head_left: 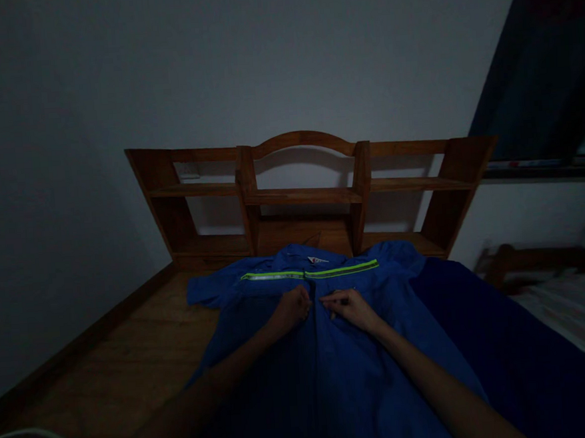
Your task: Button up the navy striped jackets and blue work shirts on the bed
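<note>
Both my bare forearms, left forearm and right forearm, come up from the lower edge and converge on a blue cloth short-sleeved shirt with a lime-and-silver band across its chest. It lies flat beneath my hands on a brown wooden bed, collar toward a brown wooden headboard with open shelves. Its long axis runs away from me, and so does its dark front opening, a narrow line between my left hand and my right hand. From my left fingers the line is just to the right; from my right fingers it is just to the left, with the left slightly nearer. Both sets are below the band, toward me. My left hand is curled, its fingers bunched narrow; on the right, thumb and forefinger come together in a pinch, pointing inward. In this dim light I cannot tell whether either has cloth between the tips. Each wrist is low over the shirt, the arms slanting inward and leaving the lower front uncovered between them.
</note>
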A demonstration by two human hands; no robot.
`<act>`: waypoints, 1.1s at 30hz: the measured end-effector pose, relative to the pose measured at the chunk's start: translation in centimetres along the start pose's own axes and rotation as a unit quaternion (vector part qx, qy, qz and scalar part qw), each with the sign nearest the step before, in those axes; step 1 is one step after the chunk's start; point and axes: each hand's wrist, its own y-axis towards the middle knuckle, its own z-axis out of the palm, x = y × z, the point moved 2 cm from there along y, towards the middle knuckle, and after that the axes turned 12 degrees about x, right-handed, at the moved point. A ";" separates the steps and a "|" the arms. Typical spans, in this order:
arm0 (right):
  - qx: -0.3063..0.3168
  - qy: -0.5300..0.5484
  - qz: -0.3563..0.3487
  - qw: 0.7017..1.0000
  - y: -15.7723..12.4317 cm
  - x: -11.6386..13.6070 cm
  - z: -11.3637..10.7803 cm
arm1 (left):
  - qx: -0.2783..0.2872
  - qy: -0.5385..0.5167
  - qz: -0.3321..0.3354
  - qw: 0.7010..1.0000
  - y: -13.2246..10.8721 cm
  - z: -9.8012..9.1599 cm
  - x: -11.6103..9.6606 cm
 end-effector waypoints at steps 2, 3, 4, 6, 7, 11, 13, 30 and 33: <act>-0.003 0.017 0.000 1.000 0.0 0.2 -0.1 | -0.011 -0.056 0.022 0.998 0.0 0.4 1.1; -0.002 0.023 0.001 1.000 0.0 0.3 0.0 | -0.008 -0.080 0.035 0.996 0.0 0.5 1.6; 0.000 0.027 0.001 1.000 0.0 0.5 0.0 | -0.002 -0.102 0.046 0.994 0.0 0.5 1.9; 0.004 0.026 -0.008 1.000 0.0 0.9 0.2 | 0.017 -0.136 0.063 0.988 0.0 0.5 2.3; 0.004 0.021 -0.016 1.000 0.0 1.0 0.3 | 0.023 -0.146 0.071 0.986 0.0 0.4 2.3; -0.018 -0.022 -0.046 0.999 0.2 1.6 0.6 | 0.019 -0.133 0.083 0.987 -0.2 0.3 1.4; -0.030 -0.029 -0.049 0.998 0.3 1.7 0.6 | 0.012 -0.115 0.083 0.990 -0.5 0.4 0.9; -0.026 0.103 0.051 0.993 1.2 0.1 1.3 | -0.050 -0.114 0.009 0.992 -1.3 1.3 0.3; -0.026 0.076 0.040 0.996 1.2 0.1 1.4 | -0.046 -0.239 -0.059 0.968 -0.9 1.6 1.2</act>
